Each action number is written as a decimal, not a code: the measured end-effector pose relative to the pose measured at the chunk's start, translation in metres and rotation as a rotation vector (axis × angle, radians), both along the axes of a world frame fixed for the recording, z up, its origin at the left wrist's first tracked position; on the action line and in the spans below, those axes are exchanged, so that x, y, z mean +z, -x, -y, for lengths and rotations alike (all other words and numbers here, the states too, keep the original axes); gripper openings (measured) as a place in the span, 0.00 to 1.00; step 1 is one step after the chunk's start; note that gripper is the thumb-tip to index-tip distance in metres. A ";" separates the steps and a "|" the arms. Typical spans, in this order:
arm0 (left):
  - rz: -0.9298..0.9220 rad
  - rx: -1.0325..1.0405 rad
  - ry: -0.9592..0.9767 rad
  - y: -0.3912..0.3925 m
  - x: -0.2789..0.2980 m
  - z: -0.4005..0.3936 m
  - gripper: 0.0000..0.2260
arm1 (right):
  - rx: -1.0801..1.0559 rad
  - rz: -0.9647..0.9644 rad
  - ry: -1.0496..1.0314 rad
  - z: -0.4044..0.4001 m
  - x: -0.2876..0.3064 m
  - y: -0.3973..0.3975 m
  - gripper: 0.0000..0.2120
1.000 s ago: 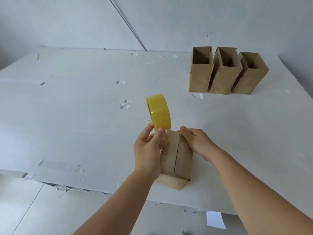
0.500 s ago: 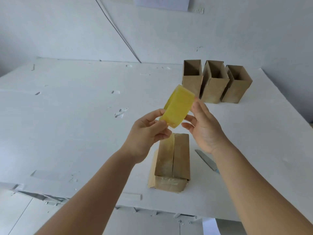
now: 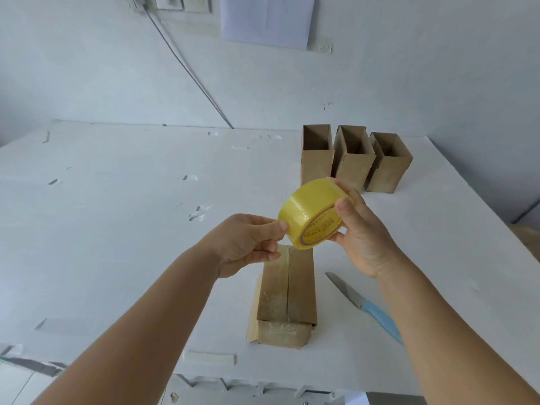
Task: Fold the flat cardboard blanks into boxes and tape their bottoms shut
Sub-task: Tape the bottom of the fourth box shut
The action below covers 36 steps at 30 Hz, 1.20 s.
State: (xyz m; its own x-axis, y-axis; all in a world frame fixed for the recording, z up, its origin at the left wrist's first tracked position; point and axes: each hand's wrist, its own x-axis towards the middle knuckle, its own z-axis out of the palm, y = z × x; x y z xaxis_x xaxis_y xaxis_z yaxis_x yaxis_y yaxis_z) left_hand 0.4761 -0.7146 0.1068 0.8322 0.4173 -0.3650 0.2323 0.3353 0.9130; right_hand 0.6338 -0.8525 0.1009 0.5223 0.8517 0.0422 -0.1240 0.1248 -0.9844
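Since a moment before, the roll of tape [image 3: 314, 213] had turned so its printed side faced the viewer, and the right hand [image 3: 362, 229] had closed more fully around it. That hand's thumb and fingers clasped the roll across its width. The left hand [image 3: 248, 244] had its thumb and forefinger pinched together at the roll's left rim, seemingly on the loose end of the tape, though I could not tell whether it truly had hold of it.

Just below the hands, at the middle of the frame, stood the box being worked on [image 3: 287, 299], upside down on the white table [image 3: 117, 229], its two bottom flaps meeting along a centre seam. Shiny tape already covered the left flap and the near end; the right flap looked bare.

From here the strip might go down crooked or miss the seam, as neither hand steadied the box. It might also fold back on itself.

A knife with a blue handle [image 3: 365, 306] lay to the right of the box. Three finished boxes [image 3: 355, 163] stood open in a row at the upper right.
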 end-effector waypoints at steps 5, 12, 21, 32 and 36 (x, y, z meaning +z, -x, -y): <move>-0.025 -0.124 0.067 -0.001 0.003 0.002 0.12 | -0.043 -0.031 -0.085 0.005 0.001 -0.002 0.42; -0.074 -0.108 0.115 -0.005 0.007 0.005 0.12 | -0.097 -0.040 -0.158 0.009 0.000 -0.001 0.38; -0.077 -0.011 0.036 -0.003 0.000 0.006 0.08 | -0.160 0.116 -0.094 0.012 0.002 -0.001 0.33; -0.188 0.064 -0.368 -0.005 0.007 -0.002 0.12 | -0.201 0.366 -0.007 0.009 0.015 -0.003 0.10; -0.237 0.159 -0.503 0.006 0.006 -0.021 0.10 | -0.235 0.539 0.128 0.022 0.016 -0.017 0.07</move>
State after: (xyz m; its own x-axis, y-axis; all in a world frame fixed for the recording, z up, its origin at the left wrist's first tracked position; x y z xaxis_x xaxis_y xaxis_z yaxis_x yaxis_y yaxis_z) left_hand 0.4699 -0.6932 0.1132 0.6649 0.7009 -0.2582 0.4321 -0.0789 0.8984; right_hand 0.6507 -0.8743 0.1169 0.6309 0.7316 0.2583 0.4135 -0.0354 -0.9098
